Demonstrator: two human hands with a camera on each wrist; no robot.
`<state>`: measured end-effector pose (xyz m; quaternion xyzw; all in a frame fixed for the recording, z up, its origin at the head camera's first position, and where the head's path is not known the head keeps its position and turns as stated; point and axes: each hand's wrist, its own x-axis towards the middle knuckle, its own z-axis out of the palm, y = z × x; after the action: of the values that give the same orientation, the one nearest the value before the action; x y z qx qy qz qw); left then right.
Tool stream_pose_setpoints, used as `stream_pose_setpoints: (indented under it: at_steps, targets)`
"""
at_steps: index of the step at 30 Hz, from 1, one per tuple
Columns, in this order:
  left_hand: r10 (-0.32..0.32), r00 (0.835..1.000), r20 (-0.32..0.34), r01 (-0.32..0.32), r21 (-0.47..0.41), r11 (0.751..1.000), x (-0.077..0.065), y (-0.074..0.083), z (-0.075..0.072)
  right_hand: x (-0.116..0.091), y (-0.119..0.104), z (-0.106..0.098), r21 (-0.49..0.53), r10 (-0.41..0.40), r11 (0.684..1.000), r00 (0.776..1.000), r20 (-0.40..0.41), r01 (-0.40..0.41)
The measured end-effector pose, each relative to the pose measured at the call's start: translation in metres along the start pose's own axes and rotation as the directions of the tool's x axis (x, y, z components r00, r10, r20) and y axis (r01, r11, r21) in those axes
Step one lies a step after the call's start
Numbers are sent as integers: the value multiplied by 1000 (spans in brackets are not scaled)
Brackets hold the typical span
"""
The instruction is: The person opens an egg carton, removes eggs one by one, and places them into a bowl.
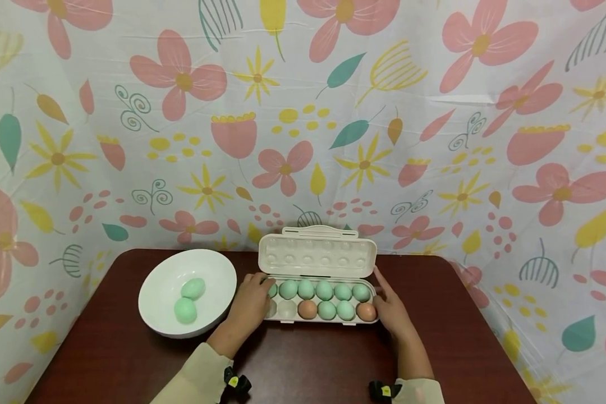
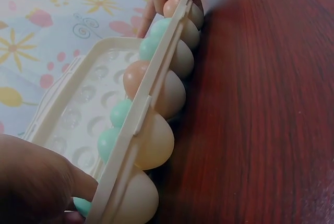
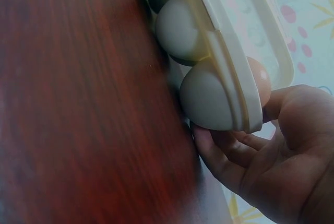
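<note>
The tabletop (image 1: 323, 359) catches (faintly) a soft glare.

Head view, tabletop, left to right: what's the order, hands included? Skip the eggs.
White bowl → left hand → egg carton with its lid up → right hand.

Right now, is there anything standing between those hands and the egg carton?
Nothing visible. The left hand reaches over the carton's left end, and the right hand grips its right end. The bowl stands beyond the left hand, off to the side.
</note>
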<state>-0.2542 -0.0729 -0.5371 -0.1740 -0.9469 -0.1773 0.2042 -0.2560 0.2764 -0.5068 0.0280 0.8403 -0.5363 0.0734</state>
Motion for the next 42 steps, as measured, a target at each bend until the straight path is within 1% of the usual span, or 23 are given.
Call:
stream_pose_setpoints:
  at_steps: [3, 6, 10, 13, 16, 21, 27, 31, 35, 42]
  targets:
    - [4, 1000, -6, -4, -8, 1000, 0, 0, 0, 3, 3, 0, 2, 10, 1000, 1000, -3, -10]
    - [12, 1000, -9, -12, -8, 1000, 2, -1, 0, 10, 14, -1, 2, 20, 1000, 1000, -13, -20]
    - [5, 1000, -9, -5, -8, 1000, 2, -1, 1, 18, 31, 1, -17, 3, 1000, 1000, -30, -3]
    - [-3, 1000, -16, 3, -7, 1000, 2, -2, 1, 20, 37, 2, -29, -16, 999, 999, -40, 15]
    - [-6, 1000, -17, 6, -7, 1000, 2, -1, 1, 21, 38, 4, -28, -26, 999, 998, -48, 25]
    - [-7, 1000, -2, 7, -12, 1000, 0, -2, -1, 21, 38, 5, -32, -32, 999, 998, -47, 30]
    - [-17, 1000, 8, 17, -23, 1000, -1, -2, -5, 23, 38, 7, -9, -28, 1000, 999, -40, 28]
    - [-12, 1000, -10, 12, -35, 999, 0, 1, -10, 24, 38, 7, -10, -26, 1000, 999, -39, 26]
    - [6, 999, -45, -8, -49, 999, 2, 4, -15, 23, 38, 6, -18, -27, 1000, 998, -49, 26]
    - [-1, 998, -55, -3, -68, 998, 3, 12, -29, 23, 40, 3, -15, -10, 1000, 999, -41, 10]
